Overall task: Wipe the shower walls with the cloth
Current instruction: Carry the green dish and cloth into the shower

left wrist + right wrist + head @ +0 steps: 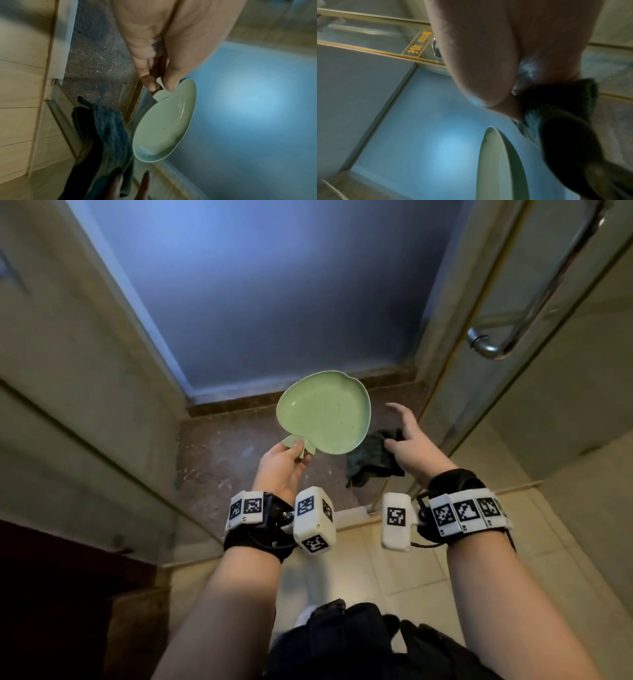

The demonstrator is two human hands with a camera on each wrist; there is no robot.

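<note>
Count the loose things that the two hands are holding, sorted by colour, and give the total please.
Light green: 1, the apple-shaped dish, pinched at its stem by the left hand.
Dark teal: 1, the cloth, held by the right hand.
Total: 2

Dark teal cloth (pixel 371 460), crumpled, hanging from the right hand (pixel 407 436) above the speckled shower floor. Shower wall (pixel 274 285) ahead: smooth, blue-lit panel, upright, well apart from cloth.
</note>
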